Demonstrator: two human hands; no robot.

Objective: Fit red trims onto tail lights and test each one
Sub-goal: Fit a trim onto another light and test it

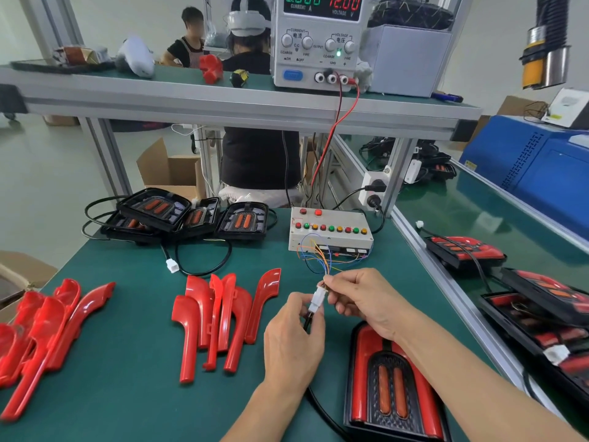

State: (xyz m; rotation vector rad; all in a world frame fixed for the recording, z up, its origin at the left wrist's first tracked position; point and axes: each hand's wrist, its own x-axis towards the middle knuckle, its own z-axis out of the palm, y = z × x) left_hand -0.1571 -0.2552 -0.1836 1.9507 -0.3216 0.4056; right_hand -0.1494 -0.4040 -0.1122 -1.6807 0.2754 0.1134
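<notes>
The black tail light with two glossy red trims (393,384) lies on the green mat, its long axis running away from the person, rounded end far. Above it, the left hand (291,342) and right hand (366,301) pinch joined white plastic connectors (317,301).

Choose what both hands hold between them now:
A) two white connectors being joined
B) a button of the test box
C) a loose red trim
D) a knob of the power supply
A: the left hand and the right hand pinch the white connectors, with coloured wires running to the test box.
</notes>
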